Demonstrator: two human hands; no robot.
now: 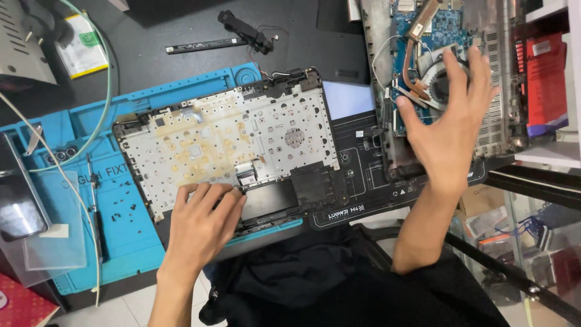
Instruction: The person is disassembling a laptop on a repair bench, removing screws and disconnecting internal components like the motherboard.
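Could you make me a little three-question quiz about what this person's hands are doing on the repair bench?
1. True or false: the left hand rests on the upturned keyboard panel.
2. What lies under the right hand? A) a red book B) the open laptop base with its fan C) a soldering iron
3. What colour is the work mat under the keyboard panel?

Key
1. True: its fingers lie flat on the panel's near edge.
2. B: the open hand, fingers spread, is above the fan and blue circuit board; touching or not cannot be told.
3. Blue.
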